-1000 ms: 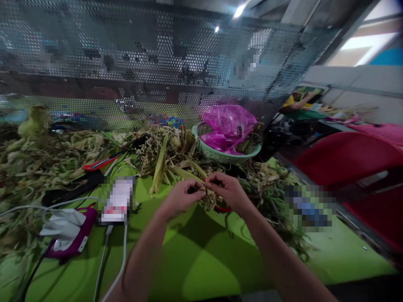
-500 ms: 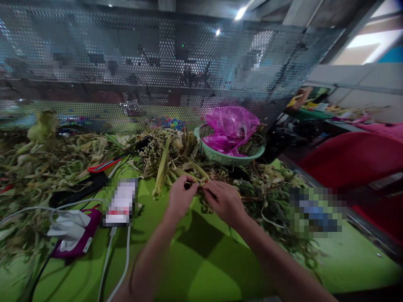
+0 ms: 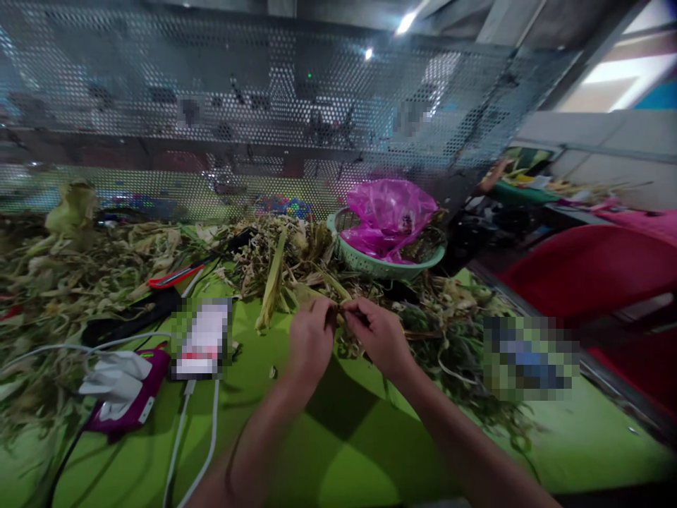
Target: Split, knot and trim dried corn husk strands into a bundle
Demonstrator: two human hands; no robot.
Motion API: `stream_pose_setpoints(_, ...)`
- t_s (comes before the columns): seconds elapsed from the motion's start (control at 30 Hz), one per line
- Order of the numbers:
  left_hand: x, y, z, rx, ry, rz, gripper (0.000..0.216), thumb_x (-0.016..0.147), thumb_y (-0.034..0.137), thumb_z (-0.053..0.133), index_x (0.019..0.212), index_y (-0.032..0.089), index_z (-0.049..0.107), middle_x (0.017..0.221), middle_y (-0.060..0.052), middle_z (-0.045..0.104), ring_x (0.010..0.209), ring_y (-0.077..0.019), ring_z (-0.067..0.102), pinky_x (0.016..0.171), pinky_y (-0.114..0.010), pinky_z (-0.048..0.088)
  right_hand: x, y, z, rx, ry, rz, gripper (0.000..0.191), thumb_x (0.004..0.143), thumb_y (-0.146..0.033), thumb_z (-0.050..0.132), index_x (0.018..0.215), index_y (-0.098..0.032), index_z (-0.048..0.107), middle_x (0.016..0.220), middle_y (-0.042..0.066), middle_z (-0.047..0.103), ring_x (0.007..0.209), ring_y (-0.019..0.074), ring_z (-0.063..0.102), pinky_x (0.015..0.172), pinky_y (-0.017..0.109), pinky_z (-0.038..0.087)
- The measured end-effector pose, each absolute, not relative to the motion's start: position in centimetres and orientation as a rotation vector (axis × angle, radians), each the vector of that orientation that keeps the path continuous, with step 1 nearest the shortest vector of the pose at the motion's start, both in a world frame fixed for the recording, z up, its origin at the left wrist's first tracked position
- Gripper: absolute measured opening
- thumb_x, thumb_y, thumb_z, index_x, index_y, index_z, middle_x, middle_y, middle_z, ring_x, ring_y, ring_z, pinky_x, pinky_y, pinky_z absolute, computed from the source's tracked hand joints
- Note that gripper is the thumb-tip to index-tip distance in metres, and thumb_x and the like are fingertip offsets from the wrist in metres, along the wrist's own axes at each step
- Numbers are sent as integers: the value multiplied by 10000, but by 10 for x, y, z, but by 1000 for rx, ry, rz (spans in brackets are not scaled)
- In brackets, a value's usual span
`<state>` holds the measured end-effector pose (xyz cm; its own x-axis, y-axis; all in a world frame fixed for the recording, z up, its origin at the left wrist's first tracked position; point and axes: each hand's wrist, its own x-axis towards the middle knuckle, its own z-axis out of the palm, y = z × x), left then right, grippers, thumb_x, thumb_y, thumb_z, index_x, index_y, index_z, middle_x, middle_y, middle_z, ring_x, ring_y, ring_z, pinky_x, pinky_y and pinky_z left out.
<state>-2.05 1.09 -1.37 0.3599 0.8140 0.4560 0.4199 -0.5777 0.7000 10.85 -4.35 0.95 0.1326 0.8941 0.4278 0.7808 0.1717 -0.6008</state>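
At the centre of the frame, the left hand (image 3: 313,335) and right hand (image 3: 381,335) come together at the fingertips, with dry plant scraps (image 3: 352,346) showing between and behind them. Both grips look narrow; I cannot tell whether either closes on a piece. Light pressure and 2 steady wrists would likely suit such brittle-looking stuff. The green tabletop (image 3: 343,473) carries a basket (image 3: 370,265) at upper centre; a perforated screen (image 3: 238,85) spans the upper frame, and a red chair (image 3: 592,268) stands at right.
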Motion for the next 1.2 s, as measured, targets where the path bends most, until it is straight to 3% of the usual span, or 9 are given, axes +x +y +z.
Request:
stream_pose_setpoints(0.3, -16, -2, -16, 2345, 921, 1096, 350, 871, 110, 405, 1206, 163, 492, 1134, -118, 612, 1041, -222, 548, 912, -376, 442, 115, -41, 8, -1647, -1572, 186, 103, 845, -271, 534, 848, -195, 603, 761, 26, 639, 662, 163, 580, 621, 259, 444)
stream_pose_setpoints(0.53, -17, -4, -10, 2257, 891, 971, 464, 828, 139, 441, 1290, 178, 468, 1250, -106, 590, 1110, -233, 562, 965, -380, 436, 124, -41, 7, -1657, -1550, 175, 85, 838, -251, 534, 841, -201, 602, 760, 18, 645, 669, 161, 589, 637, 260, 438)
stream_pose_setpoints(0.8, -22, 12, -3, 1811, 939, 953, 267, 846, 196, 482, 1051, 208, 652, 1045, -57, 698, 937, -192, 640, 879, -340, 473, 127, -41, 9, -1658, -1628, 160, 83, 819, -201, 530, 805, -200, 612, 741, 16, 642, 669, 160, 589, 622, 248, 419)
stream_pose_setpoints(1.03, -41, 35, 3, 1587, 983, 1068, 174, 765, 177, 592, 926, 166, 657, 870, -50, 702, 771, -155, 634, 738, -281, 495, 127, -40, 10, -1713, -1641, 164, 104, 827, -218, 525, 819, -198, 626, 757, 16, 650, 694, 161, 601, 647, 244, 420)
stream_pose_setpoints(1.13, -50, 41, 7, 1786, 1068, 1098, 201, 754, 149, 595, 935, 188, 674, 878, -39, 705, 782, -164, 624, 783, -308, 474, 127, -40, 9, -1704, -1674, 196, 124, 830, -243, 524, 840, -197, 638, 772, 21, 663, 703, 167, 608, 656, 253, 429)
stream_pose_setpoints(1.2, -53, 42, 7, 1961, 1021, 1102, 249, 728, 121, 619, 947, 216, 690, 965, -29, 706, 921, -186, 609, 886, -330, 431, 128, -40, 7, -1698, -1683, 232, 135, 817, -268, 537, 851, -198, 647, 781, 24, 673, 698, 174, 611, 653, 263, 434)
